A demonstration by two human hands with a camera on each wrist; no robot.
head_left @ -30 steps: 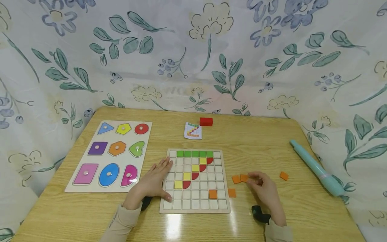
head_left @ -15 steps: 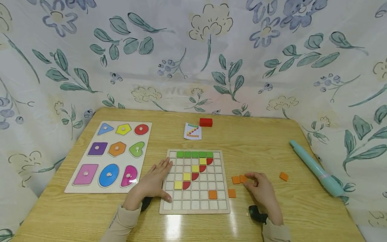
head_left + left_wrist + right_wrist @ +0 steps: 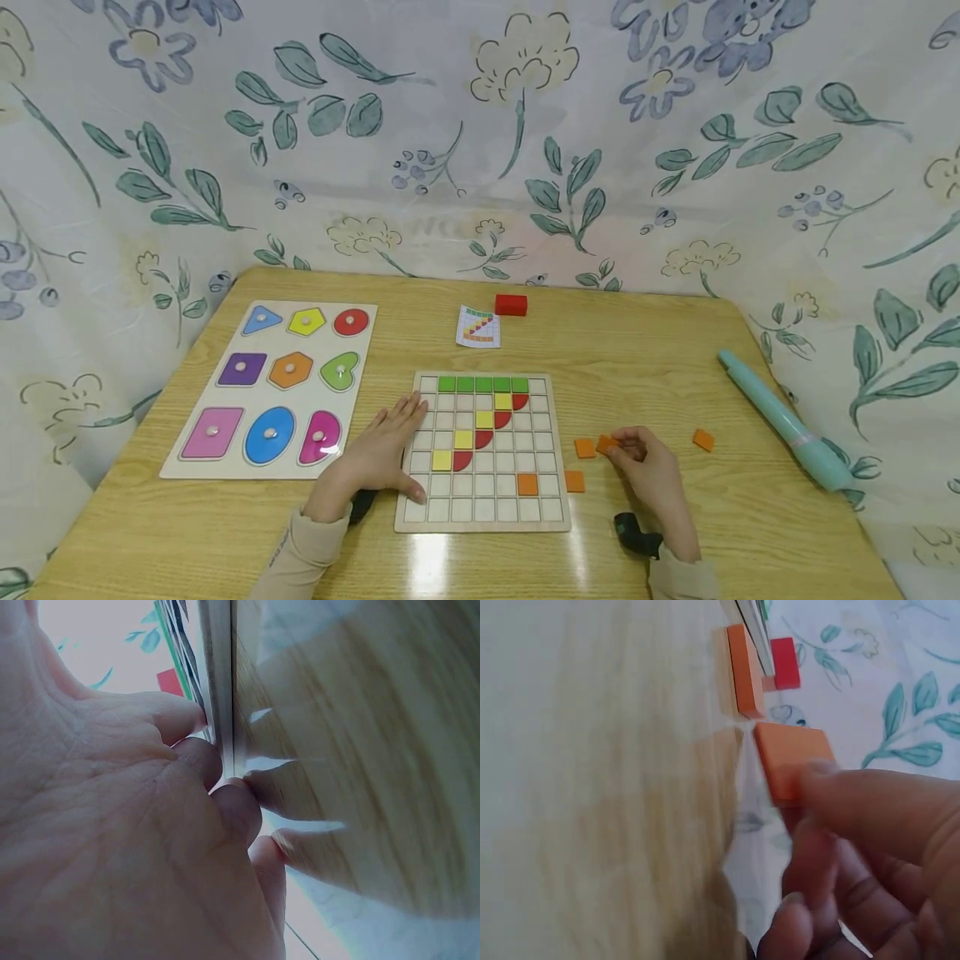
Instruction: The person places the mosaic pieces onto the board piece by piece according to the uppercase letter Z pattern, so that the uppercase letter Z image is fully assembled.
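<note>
An orange square tile [image 3: 787, 754] is pinched between thumb and fingers of my right hand [image 3: 651, 467], tilted up off the table in the right wrist view. Just left of it another orange tile [image 3: 584, 448] lies flat, and a third orange tile [image 3: 575, 481] touches the board's right edge. My left hand [image 3: 382, 446] rests with spread fingers on the left edge of the wooden grid board [image 3: 483, 527]. On that board are a row of green tiles [image 3: 483, 384], a diagonal of yellow tiles [image 3: 464, 439] and red quarter-round tiles [image 3: 483, 439], and one orange tile [image 3: 528, 484].
A small pattern card [image 3: 478, 327] and a red block [image 3: 512, 305] sit behind the board. To the left lies a knobbed shape puzzle [image 3: 300, 400]. A lone orange tile [image 3: 703, 440] and a teal wand-like object [image 3: 787, 421] lie at the right.
My right hand has shifted slightly left and lifted the orange tile, which was lying against its neighbour, into a tilt. My left hand stays put on the board.
</note>
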